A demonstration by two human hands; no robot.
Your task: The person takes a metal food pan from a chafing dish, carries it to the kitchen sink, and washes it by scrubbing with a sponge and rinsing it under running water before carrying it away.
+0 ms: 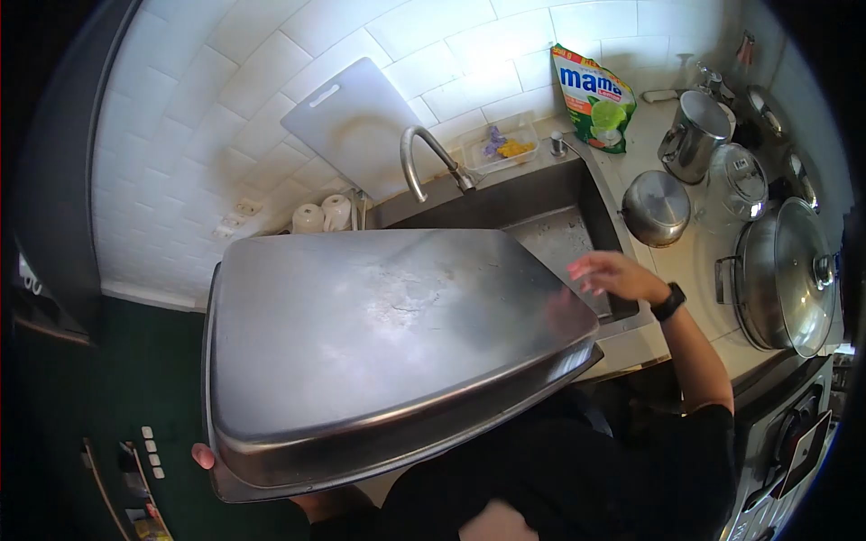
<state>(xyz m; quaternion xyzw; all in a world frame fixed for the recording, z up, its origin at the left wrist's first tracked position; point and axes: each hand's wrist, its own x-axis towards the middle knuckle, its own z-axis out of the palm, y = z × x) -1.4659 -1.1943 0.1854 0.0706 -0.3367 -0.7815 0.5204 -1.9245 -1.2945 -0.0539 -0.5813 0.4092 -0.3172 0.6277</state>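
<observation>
A large rectangular stainless steel pan, bottom side up and tilted, covers much of the view in front of me. At its lower left corner, my left hand grips the rim; only a fingertip shows, and the rest is hidden beneath the pan. My right hand, with a black watch on the wrist, is held just off the pan's right end with its fingers apart and nothing in them. Beyond the pan, the steel sink is partly covered by it. A curved faucet rises behind the pan.
A grey cutting board leans on the tiled wall. Behind the sink are a plastic tray and a green "mama" pouch. Right of the sink stand an upturned pot, a steel pitcher, a glass bowl and a lidded pot.
</observation>
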